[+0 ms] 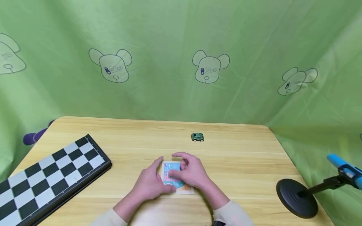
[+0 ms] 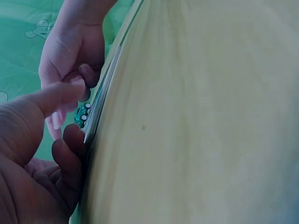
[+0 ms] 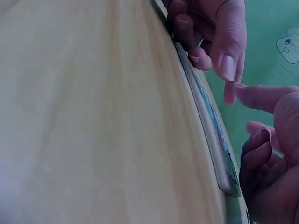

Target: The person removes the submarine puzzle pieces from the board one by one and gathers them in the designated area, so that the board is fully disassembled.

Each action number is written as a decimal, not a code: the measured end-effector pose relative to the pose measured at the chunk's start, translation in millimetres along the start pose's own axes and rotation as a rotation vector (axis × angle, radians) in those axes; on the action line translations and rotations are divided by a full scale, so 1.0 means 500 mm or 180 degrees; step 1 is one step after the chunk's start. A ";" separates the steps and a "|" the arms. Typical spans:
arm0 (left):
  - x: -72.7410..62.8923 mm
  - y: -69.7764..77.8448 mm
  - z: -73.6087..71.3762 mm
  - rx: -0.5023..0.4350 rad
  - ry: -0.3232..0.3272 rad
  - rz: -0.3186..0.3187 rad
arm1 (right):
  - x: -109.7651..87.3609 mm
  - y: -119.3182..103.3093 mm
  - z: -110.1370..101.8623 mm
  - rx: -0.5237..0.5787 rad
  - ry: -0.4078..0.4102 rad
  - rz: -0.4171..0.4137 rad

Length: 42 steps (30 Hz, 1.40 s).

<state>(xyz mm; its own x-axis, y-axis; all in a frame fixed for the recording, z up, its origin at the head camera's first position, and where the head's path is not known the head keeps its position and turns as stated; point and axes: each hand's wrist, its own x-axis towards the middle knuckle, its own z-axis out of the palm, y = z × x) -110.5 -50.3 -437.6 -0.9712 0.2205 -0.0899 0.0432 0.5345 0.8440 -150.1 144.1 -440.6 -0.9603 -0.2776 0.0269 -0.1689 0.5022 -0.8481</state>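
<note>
One picture panel [image 1: 178, 184], light blue with a pale border, lies flat on the worktop [image 1: 240, 150], in the near half, about midway between the left and right edges. It sits between the hands. Left hand [image 1: 151, 182] is at the panel's left side: index fingertip by the far-left corner, thumb over the near border. Right hand [image 1: 193, 171] reaches over the right side, thumb above the middle of the picture, index finger stretched out past the far border; near-right corner is uncovered. Both hands look released: left is spread with thumb out, right has some fingers loosely curled, nothing seen pinched in either. Cannot tell if the right thumb touches the surface.

Counts: two hands, one panel, one small green toy car [image 1: 197, 137], one chessboard [image 1: 56, 175], one stand [image 1: 297, 198]. Car is near the worktop's far edge, right of the middle, well apart from the hands. Chessboard lies slantwise along the left edge, cut off by the view; black-and-white squares up, thick black sides, inside hidden. Stand has a round black base near the right edge, its arm holding one blue object [image 1: 340, 161]. One purple object [image 1: 35, 136] shows past the far-left corner. Behind the far edge, green curtain [image 1: 161, 94] with four outlined animal heads, leftmost cut off.
</note>
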 end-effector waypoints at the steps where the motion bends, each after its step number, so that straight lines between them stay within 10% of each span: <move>1: 0.000 -0.001 0.001 0.0039 0.0001 0.0014 | 0.001 -0.001 0.001 -0.0056 -0.0059 -0.0008; 26: 0.003 -0.016 0.007 -0.0008 -0.0045 -0.0044 | 0.007 -0.021 0.000 -0.0642 -0.0536 0.0054; 42: 0.003 -0.021 0.007 -0.0127 -0.0085 -0.0059 | 0.010 -0.030 0.009 -0.0112 -0.0555 0.0309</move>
<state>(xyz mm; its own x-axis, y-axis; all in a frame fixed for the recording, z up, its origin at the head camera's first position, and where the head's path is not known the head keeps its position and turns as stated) -111.4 -52.5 -448.4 -0.9652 0.2327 -0.1193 0.0154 0.5059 0.8625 -151.5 131.4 -430.1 -0.9200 -0.3626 -0.1488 -0.0881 0.5611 -0.8231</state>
